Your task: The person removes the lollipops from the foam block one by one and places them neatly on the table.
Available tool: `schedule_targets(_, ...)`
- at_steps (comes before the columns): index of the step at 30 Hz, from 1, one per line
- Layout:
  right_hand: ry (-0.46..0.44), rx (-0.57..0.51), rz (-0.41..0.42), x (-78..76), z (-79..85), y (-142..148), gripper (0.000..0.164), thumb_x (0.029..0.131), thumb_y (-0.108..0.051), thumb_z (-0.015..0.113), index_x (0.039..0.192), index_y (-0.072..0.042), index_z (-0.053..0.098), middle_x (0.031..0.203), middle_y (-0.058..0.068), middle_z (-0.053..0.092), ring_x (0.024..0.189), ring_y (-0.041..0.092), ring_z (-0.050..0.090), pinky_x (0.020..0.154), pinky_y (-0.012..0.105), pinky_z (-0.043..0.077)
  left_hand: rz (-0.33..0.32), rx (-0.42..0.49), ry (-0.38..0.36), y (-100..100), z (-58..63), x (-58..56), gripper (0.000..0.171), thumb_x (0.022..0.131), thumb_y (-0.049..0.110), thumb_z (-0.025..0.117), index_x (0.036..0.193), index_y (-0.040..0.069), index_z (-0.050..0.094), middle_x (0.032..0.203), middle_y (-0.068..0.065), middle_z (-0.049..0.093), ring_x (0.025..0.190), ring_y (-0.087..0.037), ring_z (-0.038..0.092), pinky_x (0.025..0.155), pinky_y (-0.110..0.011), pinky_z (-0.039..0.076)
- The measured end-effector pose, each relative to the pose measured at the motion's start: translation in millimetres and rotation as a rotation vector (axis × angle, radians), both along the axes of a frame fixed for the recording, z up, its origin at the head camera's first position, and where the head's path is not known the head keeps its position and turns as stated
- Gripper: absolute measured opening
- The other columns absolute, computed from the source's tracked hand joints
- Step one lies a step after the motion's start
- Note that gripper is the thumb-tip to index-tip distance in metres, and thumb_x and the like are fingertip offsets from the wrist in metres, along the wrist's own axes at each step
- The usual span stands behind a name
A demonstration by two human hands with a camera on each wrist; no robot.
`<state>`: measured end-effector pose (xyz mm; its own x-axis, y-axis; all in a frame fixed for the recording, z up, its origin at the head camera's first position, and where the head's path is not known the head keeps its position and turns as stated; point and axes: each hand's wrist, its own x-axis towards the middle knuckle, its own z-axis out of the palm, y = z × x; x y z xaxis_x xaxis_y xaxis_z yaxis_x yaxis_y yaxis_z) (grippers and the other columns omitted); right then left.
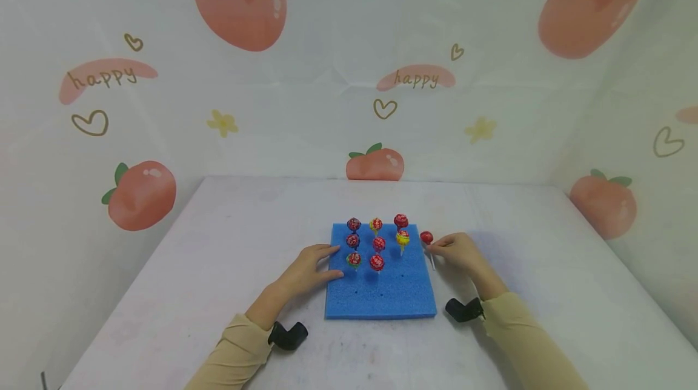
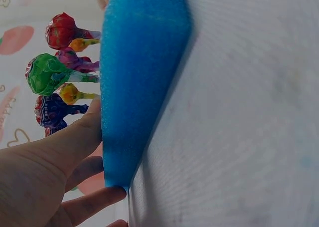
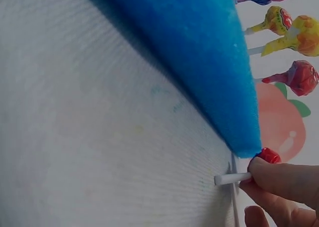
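Observation:
Several wrapped lollipops stand upright by their sticks in a blue foam block (image 1: 382, 302), among them a green one (image 2: 46, 76) and a yellow one (image 1: 402, 237). My left hand (image 1: 305, 270) rests against the block's left side, its fingers and thumb fairly straight and touching the foam. Just off the block's right edge, my right hand (image 1: 463, 255) pinches a red lollipop (image 1: 426, 237) between thumb and fingers. Its white stick (image 3: 232, 179) points down, free of the foam. In the right wrist view, the fingers cover part of its wrapper.
The foam block lies on a white-covered table (image 1: 218, 226). Small holes show in the foam's near part. A white cloth backdrop (image 1: 327, 45) with printed fruit hangs behind and at both sides. Black wrist camera mounts (image 1: 289, 336) sit at both sleeves.

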<state>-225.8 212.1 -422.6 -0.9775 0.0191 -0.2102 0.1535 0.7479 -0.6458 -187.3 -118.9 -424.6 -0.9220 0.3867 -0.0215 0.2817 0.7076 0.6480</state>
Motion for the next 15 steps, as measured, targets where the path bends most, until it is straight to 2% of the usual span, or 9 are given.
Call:
schedule_targets(4,-0.002,-0.01,-0.005,-0.2,-1.3,-1.1,0.029,0.08,-0.028,0.067,0.088,0.0,0.07,0.091,0.013,0.067,0.074,0.017,0.049,0.056,0.022,0.038,0.005,-0.005,0.001,0.2,-0.1,-0.5,0.06,0.082,0.033,0.066,0.133,0.007,0.046,0.136,-0.017,0.046,0.13,-0.035,0.036,0.108,-0.05,0.03)
schedule_targets(15,0.034,-0.018,0.01,1.4,-1.9,-3.5,0.026,0.08,-0.024,0.067,0.081,0.001,0.069,0.083,0.011,0.066,0.069,0.015,0.048,0.053,0.022,0.037,0.006,-0.016,0.0,0.1,-1.8,-1.5,0.06,0.082,0.034,0.066,0.133,0.008,0.047,0.136,-0.016,0.046,0.13,-0.035,0.037,0.107,-0.05,0.031)
